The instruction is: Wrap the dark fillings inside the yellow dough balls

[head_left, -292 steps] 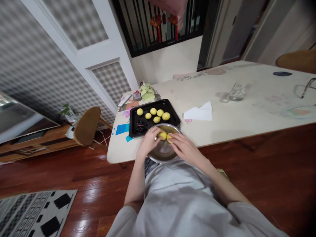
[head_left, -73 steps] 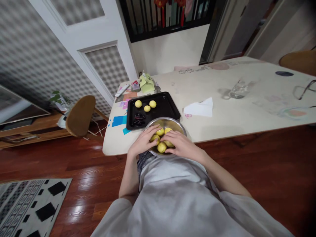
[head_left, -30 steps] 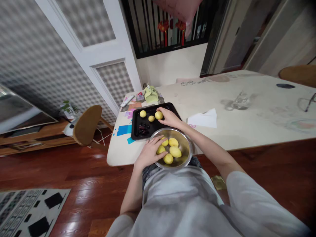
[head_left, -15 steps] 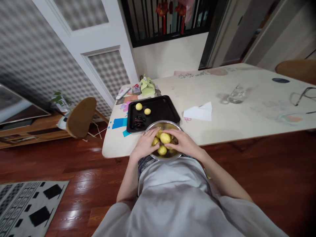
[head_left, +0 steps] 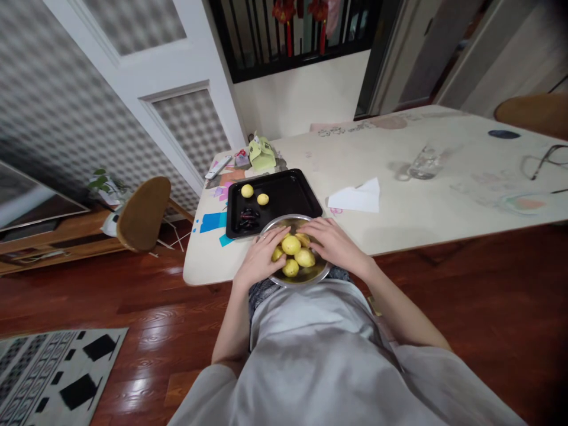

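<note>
A metal bowl (head_left: 306,280) with several yellow lemons (head_left: 291,245) in it sits against my body at the table's near edge. My left hand (head_left: 261,255) reaches over the bowl's left side, thumb and fingers apart, with one lemon (head_left: 277,254) lying in the gap between them. Over the right rim, my right hand (head_left: 332,244) is open, its fingers stretched towards the lemons and nothing held in them. Just beyond the bowl lies a black baking tray (head_left: 288,195). On it are two loose lemons (head_left: 247,191) and a small cluster of dark, elongated pieces (head_left: 248,219).
A white sheet of paper (head_left: 357,197) and a clear glass (head_left: 423,165) stand to the right on the table (head_left: 390,225). Behind the tray are a green paper box (head_left: 261,155) and a white remote (head_left: 218,168). Glasses (head_left: 545,163) lie far right. A chair (head_left: 144,213) is at left.
My right hand has let go of the top lemon and drawn back to the right, uncovering another lemon. The left hand keeps nearly the same place.
</note>
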Demonstrator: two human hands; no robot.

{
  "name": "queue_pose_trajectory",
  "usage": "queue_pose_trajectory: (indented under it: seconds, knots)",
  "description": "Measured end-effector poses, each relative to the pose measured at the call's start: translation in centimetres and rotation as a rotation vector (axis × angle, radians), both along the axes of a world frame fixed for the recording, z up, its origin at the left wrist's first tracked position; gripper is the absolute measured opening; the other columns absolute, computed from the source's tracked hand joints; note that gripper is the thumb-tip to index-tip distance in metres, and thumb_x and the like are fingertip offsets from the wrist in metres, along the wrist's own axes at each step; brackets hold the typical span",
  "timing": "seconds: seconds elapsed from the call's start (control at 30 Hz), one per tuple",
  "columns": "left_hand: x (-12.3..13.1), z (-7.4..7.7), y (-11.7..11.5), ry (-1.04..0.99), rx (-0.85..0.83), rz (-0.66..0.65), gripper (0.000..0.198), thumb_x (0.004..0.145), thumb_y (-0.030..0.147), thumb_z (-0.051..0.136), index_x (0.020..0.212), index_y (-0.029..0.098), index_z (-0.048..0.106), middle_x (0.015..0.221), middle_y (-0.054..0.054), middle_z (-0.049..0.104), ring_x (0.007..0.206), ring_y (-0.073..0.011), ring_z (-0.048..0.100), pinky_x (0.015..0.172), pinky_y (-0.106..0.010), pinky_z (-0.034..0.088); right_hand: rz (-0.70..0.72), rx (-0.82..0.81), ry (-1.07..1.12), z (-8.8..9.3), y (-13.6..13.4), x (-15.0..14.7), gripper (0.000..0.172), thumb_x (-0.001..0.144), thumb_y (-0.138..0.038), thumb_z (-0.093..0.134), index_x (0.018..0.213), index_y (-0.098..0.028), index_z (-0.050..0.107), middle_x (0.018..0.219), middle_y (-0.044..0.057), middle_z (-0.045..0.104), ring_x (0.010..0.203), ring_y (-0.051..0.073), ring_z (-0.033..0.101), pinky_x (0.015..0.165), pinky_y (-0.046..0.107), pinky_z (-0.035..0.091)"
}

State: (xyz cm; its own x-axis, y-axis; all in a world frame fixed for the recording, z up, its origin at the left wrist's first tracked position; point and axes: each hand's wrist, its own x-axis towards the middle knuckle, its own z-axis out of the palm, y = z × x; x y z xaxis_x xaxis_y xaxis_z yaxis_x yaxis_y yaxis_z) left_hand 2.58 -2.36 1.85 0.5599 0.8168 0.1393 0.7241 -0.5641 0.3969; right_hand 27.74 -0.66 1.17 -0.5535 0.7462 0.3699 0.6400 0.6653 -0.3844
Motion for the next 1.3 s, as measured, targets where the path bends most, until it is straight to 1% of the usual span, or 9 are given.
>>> queue_pose_trajectory:
  seconds: [0.13, 0.27, 0.4, 0.57, 0.8, 0.93, 1.03, 1.17, 1.3]
  knots:
    - [0.1, -0.1, 0.1, -0.019, 0.051, -0.052, 0.075, 0.094, 0.024, 0.059, 0.165, 0.028, 0.035, 0.167, -0.008, 0.045, 0.16, -0.0296, 0.034, 0.134, -0.058, 0.01, 0.08, -0.017, -0.102, 0.0, 1.6, -0.5, 0.042, 0.087, -0.002, 0.061, 0.124, -0.018, 0.071, 0.133, 0.015, 0.072, 0.131, 0.031, 0.057, 0.109, 0.05, 0.041]
    - [0.2, -0.3, 0.2, -0.047, 0.078, -0.093, 0.075, 0.094, 0.021, 0.058, 0.165, 0.03, 0.035, 0.166, -0.007, 0.048, 0.159, -0.0277, 0.037, 0.134, -0.059, 0.002, 0.144, -0.029, -0.155, 0.2, 2.5, -0.6, 0.037, 0.084, -0.002, 0.065, 0.117, -0.015, 0.072, 0.121, 0.014, 0.075, 0.123, 0.032, 0.059, 0.108, 0.05, 0.039]
    - [0.2, -0.1, 0.1, -0.059, 0.087, -0.096, 0.069, 0.095, 0.022, 0.059, 0.161, 0.03, 0.041, 0.16, -0.008, 0.056, 0.155, -0.0272, 0.044, 0.134, -0.06, 0.002, 0.088, 0.039, -0.138, 0.2, 2.7, -0.4, 0.031, 0.083, -0.006, 0.069, 0.113, -0.016, 0.069, 0.116, 0.014, 0.074, 0.115, 0.032, 0.059, 0.106, 0.049, 0.039]
    - [0.3, -0.1, -0.1, -0.037, 0.099, -0.059, 0.063, 0.099, 0.031, 0.062, 0.16, 0.031, 0.044, 0.156, -0.008, 0.059, 0.15, -0.0274, 0.049, 0.134, -0.06, 0.002, 0.02, 0.076, -0.106, 0.0, 2.5, -0.7, 0.032, 0.086, -0.005, 0.066, 0.115, -0.019, 0.064, 0.118, 0.011, 0.073, 0.115, 0.03, 0.057, 0.105, 0.046, 0.037]
    - [0.8, 0.3, 0.4, -0.007, 0.069, -0.078, 0.062, 0.099, 0.037, 0.064, 0.158, 0.031, 0.046, 0.155, -0.008, 0.06, 0.152, -0.0293, 0.047, 0.134, -0.063, 0.002, -0.041, 0.108, -0.212, 0.4, 2.1, -1.2, 0.02, 0.087, -0.007, 0.066, 0.103, -0.019, 0.063, 0.112, 0.012, 0.068, 0.108, 0.031, 0.056, 0.095, 0.042, 0.04]
    - [0.7, 0.3, 0.8, -0.014, 0.05, -0.106, 0.061, 0.099, 0.038, 0.065, 0.157, 0.03, 0.046, 0.157, -0.008, 0.058, 0.151, -0.0287, 0.048, 0.134, -0.061, 0.005, -0.074, 0.1, -0.186, 0.9, 0.9, -0.8, 0.01, 0.092, -0.011, 0.066, 0.097, -0.02, 0.063, 0.107, 0.011, 0.069, 0.107, 0.031, 0.058, 0.097, 0.043, 0.04]
    - [0.6, 0.1, 0.8, -0.053, 0.054, -0.109, 0.059, 0.099, 0.04, 0.064, 0.154, 0.029, 0.047, 0.156, -0.009, 0.059, 0.147, -0.0271, 0.053, 0.135, -0.058, 0.005, -0.035, 0.039, -0.115, 1.1, -0.9, -0.3, 0.005, 0.096, -0.018, 0.067, 0.098, -0.021, 0.063, 0.101, 0.008, 0.072, 0.104, 0.029, 0.061, 0.098, 0.043, 0.04]
    - [0.5, -0.2, 0.8, -0.096, 0.071, -0.095, 0.051, 0.099, 0.043, 0.064, 0.144, 0.024, 0.05, 0.146, -0.009, 0.065, 0.139, -0.0258, 0.06, 0.136, -0.056, 0.01, -0.034, -0.037, -0.119, 0.7, -2.8, -0.5, 0.023, 0.089, -0.019, 0.077, 0.108, -0.019, 0.063, 0.107, 0.01, 0.074, 0.107, 0.029, 0.064, 0.099, 0.042, 0.042]
    - [0.5, -0.3, 0.9, -0.092, 0.078, -0.086, 0.045, 0.099, 0.045, 0.064, 0.136, 0.024, 0.051, 0.14, -0.008, 0.068, 0.135, -0.0254, 0.062, 0.136, -0.055, 0.013, -0.077, -0.057, -0.152, 0.2, -2.8, -1.3, 0.033, 0.083, -0.015, 0.078, 0.112, -0.018, 0.061, 0.112, 0.012, 0.074, 0.11, 0.031, 0.064, 0.097, 0.042, 0.043]
